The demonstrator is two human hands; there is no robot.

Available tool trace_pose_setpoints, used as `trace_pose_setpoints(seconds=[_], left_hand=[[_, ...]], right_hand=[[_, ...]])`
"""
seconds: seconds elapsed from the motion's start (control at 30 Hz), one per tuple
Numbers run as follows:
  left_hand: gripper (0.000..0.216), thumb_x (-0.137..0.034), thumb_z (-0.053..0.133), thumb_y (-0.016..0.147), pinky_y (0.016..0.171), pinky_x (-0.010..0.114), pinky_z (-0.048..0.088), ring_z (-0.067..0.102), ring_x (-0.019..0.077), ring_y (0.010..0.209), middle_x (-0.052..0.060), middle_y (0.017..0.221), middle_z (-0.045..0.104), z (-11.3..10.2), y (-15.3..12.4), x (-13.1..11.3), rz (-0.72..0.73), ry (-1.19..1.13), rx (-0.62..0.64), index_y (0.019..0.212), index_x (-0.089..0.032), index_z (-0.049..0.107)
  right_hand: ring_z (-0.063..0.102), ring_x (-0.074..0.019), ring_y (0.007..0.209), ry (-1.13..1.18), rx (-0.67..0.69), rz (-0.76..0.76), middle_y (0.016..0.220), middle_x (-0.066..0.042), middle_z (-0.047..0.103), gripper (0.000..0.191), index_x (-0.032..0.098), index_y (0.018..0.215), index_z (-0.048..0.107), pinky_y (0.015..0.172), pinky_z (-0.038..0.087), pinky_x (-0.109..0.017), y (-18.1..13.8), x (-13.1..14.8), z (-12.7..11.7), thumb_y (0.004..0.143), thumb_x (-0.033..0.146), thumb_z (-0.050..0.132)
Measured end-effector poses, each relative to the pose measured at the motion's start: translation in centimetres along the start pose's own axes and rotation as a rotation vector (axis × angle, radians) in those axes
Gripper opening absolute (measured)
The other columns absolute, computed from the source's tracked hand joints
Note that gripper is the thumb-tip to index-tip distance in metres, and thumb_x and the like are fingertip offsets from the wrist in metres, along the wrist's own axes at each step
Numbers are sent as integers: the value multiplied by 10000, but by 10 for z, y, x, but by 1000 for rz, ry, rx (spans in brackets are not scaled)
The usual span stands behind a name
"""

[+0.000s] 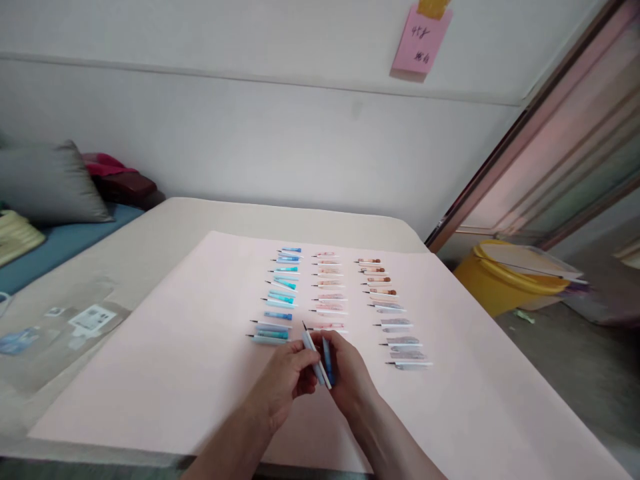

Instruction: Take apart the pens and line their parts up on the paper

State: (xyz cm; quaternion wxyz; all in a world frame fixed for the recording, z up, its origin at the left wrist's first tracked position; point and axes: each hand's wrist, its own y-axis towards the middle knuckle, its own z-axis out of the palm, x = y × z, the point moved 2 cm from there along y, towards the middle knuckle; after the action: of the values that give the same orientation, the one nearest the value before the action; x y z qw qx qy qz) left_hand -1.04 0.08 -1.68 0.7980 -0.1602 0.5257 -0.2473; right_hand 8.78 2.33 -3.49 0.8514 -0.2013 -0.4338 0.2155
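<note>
My left hand [284, 375] is closed, with thumb and fingers pinching a slim white pen refill [318, 363] that has a dark pointed tip. A pale blue piece lies against the refill, partly covered by the fingers. My right hand [351, 377] curls around a blue pen barrel [327, 353], close beside the refill; its lower part is hidden. Whether the refill touches the barrel I cannot tell. Just beyond my hands are columns of pen parts: blue barrels with white refills [278, 315] on the left, pink ones [329, 307] in the middle, brown and greyish ones [400, 323] on the right.
A pale pink sheet [175, 373] covers much of the table. Clear plastic packaging with a white label [93, 320] lies at the left. A yellow bin [493, 283] stands off the right edge. A white wall [240, 140] with a pink note [420, 41] rises behind.
</note>
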Motion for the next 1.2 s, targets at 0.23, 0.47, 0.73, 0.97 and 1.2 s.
trace_pose_setpoints(seconds=[0.23,0.47,0.73,0.97,1.2], left_hand=[[133,-264,596,658,461,185,354,422,61,465,-21,563,513,2,4,9,1,71,18,727,-152,573],[182,-284,611,657,503,208,399,462,81,517,-4,613,538,5,-1,6,32,118,13,787,-157,602],[254,-349,671,621,482,209,390,456,75,493,-14,604,536,3,2,8,0,54,94,774,-164,590],[165,-264,637,619,394,188,300,396,63,390,-38,492,480,1,8,14,-2,52,68,727,-159,568],[122,-210,628,605,365,170,253,381,50,357,-40,454,471,2,11,15,-18,-37,11,675,-152,547]], right_hand=[[489,-127,391,49,-15,74,500,3,550,141,137,651,573,327,321,-223,-3,-5,5,690,272,567],[483,-118,387,11,-80,40,536,-9,571,207,126,727,595,319,317,-210,-6,-3,6,717,331,571],[455,-94,364,-120,133,-18,582,8,561,270,127,920,614,297,321,-190,-7,-1,2,730,316,581],[506,-112,404,-172,177,-26,666,-19,606,322,144,997,607,310,359,-201,-10,0,3,734,329,590],[488,-112,367,-157,154,-28,688,-24,626,417,154,977,627,311,351,-224,-10,0,7,756,498,546]])
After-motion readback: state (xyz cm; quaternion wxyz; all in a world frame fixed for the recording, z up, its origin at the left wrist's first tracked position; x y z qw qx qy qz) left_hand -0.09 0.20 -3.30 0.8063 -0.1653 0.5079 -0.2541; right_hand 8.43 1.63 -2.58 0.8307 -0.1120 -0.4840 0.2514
